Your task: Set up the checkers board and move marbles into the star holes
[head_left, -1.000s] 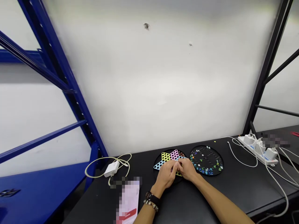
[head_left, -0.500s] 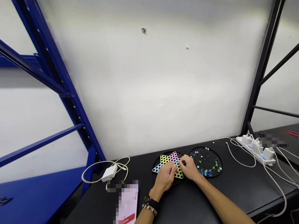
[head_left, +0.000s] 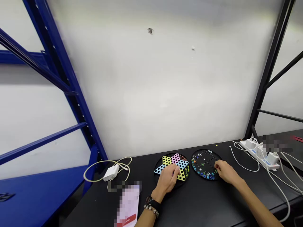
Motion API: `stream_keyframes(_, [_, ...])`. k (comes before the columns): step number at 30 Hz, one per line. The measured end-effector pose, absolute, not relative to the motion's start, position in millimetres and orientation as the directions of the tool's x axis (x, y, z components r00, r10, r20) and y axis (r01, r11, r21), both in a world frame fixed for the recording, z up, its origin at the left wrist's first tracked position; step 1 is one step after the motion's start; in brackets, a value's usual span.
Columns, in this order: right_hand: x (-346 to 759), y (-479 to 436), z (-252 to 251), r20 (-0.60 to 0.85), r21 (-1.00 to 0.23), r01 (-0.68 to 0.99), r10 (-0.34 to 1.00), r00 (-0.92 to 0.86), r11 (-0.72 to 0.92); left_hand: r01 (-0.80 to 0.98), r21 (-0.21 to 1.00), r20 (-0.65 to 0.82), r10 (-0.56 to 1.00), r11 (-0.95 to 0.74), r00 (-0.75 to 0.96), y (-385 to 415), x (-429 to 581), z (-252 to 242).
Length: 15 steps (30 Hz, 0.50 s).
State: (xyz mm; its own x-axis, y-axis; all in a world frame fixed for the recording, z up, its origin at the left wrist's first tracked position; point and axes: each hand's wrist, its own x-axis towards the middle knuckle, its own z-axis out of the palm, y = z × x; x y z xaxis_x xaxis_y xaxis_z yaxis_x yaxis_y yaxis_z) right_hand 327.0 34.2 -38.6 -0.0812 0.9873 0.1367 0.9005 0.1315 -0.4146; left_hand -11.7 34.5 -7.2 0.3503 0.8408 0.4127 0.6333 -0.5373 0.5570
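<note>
Glass marbles (head_left: 201,175) ring the round black tray (head_left: 205,150), and the right hand (head_left: 224,171) has moved off the star-shaped board (head_left: 175,158) to the tray's near edge, its fingers loosely curled; whether they pinch a marble, I cannot tell. The left hand (head_left: 167,180) stays on the board's lower points, partly curled, with anything in its grip hidden. Board and tray lie side by side on the black worktop (head_left: 201,201).
</note>
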Motion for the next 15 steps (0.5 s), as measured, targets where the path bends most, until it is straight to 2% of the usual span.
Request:
stream_keyframes(4, [324, 39, -40, 0.140, -0.508, 0.848, 0.986, -0.095, 0.153, 0.632, 0.568, 0.404, 0.847, -0.528, 0.345, 34, -12, -6])
stream_keyframes(8, [293, 49, -30, 0.284, -0.618, 0.741, 0.953, -0.101, 0.263, 0.632, 0.566, 0.402, 0.846, -0.529, 0.349, 35, -12, -8])
stream_keyframes(10, [264, 53, -23, 0.349, -0.618, 0.722, 0.931, -0.103, 0.312, 0.630, 0.564, 0.405, 0.844, -0.534, 0.352, 35, -13, -8])
stream_keyframes(13, [229, 58, -16, 0.362, -0.587, 0.718, 0.915, -0.179, 0.373, 0.628, 0.568, 0.412, 0.844, -0.532, 0.343, 35, -15, -7])
stream_keyframes(15, [224, 62, -15, 0.370, -0.624, 0.691, 0.917, -0.151, 0.366, 0.635, 0.565, 0.414, 0.847, -0.527, 0.334, 34, -16, -7])
